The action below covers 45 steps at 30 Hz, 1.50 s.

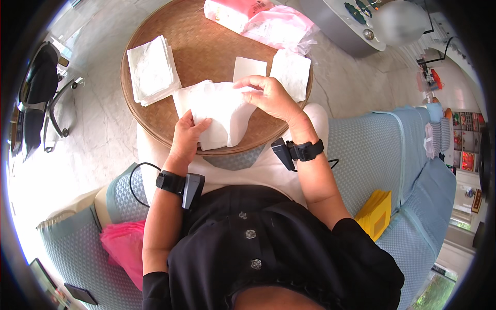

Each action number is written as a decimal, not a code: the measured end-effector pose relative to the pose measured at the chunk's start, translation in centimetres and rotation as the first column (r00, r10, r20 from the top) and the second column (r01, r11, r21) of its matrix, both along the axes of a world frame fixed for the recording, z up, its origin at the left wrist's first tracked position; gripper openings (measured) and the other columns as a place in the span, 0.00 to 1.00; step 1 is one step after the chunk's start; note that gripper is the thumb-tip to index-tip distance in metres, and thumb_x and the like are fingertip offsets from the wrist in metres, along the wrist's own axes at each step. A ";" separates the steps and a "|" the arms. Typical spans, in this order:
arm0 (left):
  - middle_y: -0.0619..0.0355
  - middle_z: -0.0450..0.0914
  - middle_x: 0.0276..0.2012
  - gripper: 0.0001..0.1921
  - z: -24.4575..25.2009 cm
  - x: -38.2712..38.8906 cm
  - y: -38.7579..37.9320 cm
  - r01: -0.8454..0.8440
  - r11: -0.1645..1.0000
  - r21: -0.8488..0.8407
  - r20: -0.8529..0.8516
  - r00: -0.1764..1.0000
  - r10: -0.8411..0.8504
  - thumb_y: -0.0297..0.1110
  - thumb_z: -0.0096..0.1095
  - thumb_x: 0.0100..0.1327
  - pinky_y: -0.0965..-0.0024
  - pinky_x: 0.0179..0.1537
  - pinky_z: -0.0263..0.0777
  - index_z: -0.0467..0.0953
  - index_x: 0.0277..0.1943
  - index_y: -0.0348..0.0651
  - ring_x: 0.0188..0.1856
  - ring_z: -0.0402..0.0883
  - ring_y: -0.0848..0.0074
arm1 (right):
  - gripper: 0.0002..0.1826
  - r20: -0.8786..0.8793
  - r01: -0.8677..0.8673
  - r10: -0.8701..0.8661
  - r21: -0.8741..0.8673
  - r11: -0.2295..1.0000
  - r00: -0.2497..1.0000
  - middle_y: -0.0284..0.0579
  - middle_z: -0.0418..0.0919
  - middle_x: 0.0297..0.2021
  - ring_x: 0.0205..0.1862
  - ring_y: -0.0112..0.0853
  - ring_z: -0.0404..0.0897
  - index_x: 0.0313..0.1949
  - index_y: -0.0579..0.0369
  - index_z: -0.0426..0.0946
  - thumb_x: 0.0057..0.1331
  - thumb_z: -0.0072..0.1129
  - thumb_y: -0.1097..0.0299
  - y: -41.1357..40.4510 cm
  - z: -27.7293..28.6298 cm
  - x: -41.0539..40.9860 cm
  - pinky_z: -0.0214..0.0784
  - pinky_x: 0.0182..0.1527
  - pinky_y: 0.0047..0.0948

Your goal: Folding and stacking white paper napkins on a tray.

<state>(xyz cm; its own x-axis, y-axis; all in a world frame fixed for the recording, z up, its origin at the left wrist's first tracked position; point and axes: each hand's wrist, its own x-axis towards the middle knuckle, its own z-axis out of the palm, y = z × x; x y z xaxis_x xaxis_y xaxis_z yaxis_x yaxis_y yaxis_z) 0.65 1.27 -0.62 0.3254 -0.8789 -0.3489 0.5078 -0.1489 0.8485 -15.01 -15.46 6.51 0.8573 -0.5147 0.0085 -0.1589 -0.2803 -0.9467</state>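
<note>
A white paper napkin or thin cloth sheet point(221, 112), partly unfolded, spans both hands over the near edge of a round woven tabletop point(201, 42). My left hand point(188, 135) grips its left side between thumb and fingers. At its upper right, my right hand point(267, 95) pinches the sheet with thumb and fingertips. A stack of folded white sheets point(153, 71) lies on the left of the tabletop. Beyond my right hand are a small white square piece point(250, 68) and another folded white pile point(291, 73).
Pink-and-white plastic packaging point(267, 25) lies at the tabletop's far edge. I sit on a sofa with blue quilted covers point(360, 155). Pink plastic bags point(126, 248) lie on the left, a yellow packet point(375, 215) on the right. An office chair point(42, 97) stands at far left.
</note>
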 end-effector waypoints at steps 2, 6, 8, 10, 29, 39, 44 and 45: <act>0.55 0.78 0.49 0.21 0.2 0.1 0.0 -0.001 1.000 0.006 -0.012 1.000 0.001 0.23 0.59 0.61 0.69 0.50 0.74 0.67 0.57 0.34 0.48 0.78 0.74 | 0.15 -0.069 0.021 -0.022 -0.014 1.000 0.997 0.38 0.80 0.42 0.45 0.26 0.77 0.46 0.57 0.79 0.58 0.57 0.78 0.0 0.0 0.0 0.70 0.50 0.27; 0.55 0.78 0.48 0.20 0.1 0.0 -0.1 0.004 1.000 0.013 -0.043 0.999 -0.003 0.23 0.59 0.61 0.69 0.49 0.74 0.68 0.57 0.34 0.47 0.79 0.74 | 0.12 -0.050 0.034 -0.041 -0.138 0.990 0.998 0.38 0.80 0.39 0.42 0.26 0.78 0.41 0.57 0.80 0.57 0.57 0.79 -0.3 -0.2 -0.4 0.70 0.49 0.26; 0.55 0.78 0.48 0.20 0.5 0.0 0.0 0.006 1.000 0.028 -0.055 0.998 -0.005 0.23 0.60 0.61 0.70 0.49 0.75 0.68 0.57 0.34 0.46 0.79 0.74 | 0.10 -0.055 0.060 -0.073 -0.211 0.976 0.996 0.38 0.80 0.38 0.41 0.27 0.78 0.39 0.57 0.81 0.57 0.57 0.79 -0.2 0.2 -0.5 0.70 0.48 0.25; 0.55 0.79 0.48 0.20 0.5 0.0 0.0 0.010 0.999 0.040 -0.070 0.998 -0.008 0.23 0.60 0.61 0.70 0.49 0.75 0.68 0.57 0.34 0.46 0.79 0.74 | 0.07 -0.138 0.044 -0.089 -0.301 0.952 0.986 0.39 0.79 0.38 0.45 0.29 0.77 0.34 0.56 0.81 0.55 0.57 0.80 -0.1 1.2 -0.7 0.69 0.49 0.26; 0.63 0.78 0.34 0.10 -1.3 0.5 -0.1 -0.051 0.997 0.061 -0.039 0.998 0.054 0.32 0.55 0.66 0.81 0.29 0.64 0.74 0.48 0.38 0.30 0.73 0.85 | 0.05 0.138 0.124 -0.026 -0.772 0.624 0.990 0.41 0.77 0.45 0.53 0.40 0.71 0.23 0.56 0.74 0.46 0.59 0.79 0.5 5.5 -3.2 0.68 0.51 0.35; 0.58 0.80 0.41 0.12 -0.3 0.1 0.0 -0.051 0.998 0.026 -0.107 0.993 0.054 0.29 0.55 0.66 0.74 0.39 0.76 0.72 0.50 0.36 0.40 0.80 0.78 | 0.04 0.171 -0.005 0.117 -0.545 0.838 0.978 0.39 0.76 0.27 0.44 0.38 0.78 0.23 0.55 0.71 0.45 0.56 0.77 1.9 4.7 -1.6 0.69 0.50 0.35; 0.58 0.81 0.41 0.11 0.4 -0.2 -0.1 -0.068 0.997 0.036 -0.114 0.991 0.071 0.29 0.54 0.67 0.76 0.39 0.75 0.74 0.50 0.36 0.39 0.80 0.79 | 0.04 0.181 0.021 0.128 -0.652 0.758 0.975 0.44 0.79 0.35 0.46 0.40 0.76 0.24 0.56 0.74 0.45 0.56 0.76 1.9 5.5 -1.0 0.62 0.57 0.41; 0.58 0.81 0.41 0.12 0.5 -0.2 -0.1 -0.072 0.997 0.036 -0.125 0.989 0.076 0.29 0.54 0.67 0.76 0.40 0.75 0.73 0.50 0.36 0.39 0.80 0.79 | 0.04 0.206 0.053 0.130 -0.698 0.714 0.970 0.44 0.80 0.38 0.46 0.40 0.76 0.24 0.55 0.75 0.45 0.57 0.76 1.9 5.6 -0.9 0.61 0.59 0.42</act>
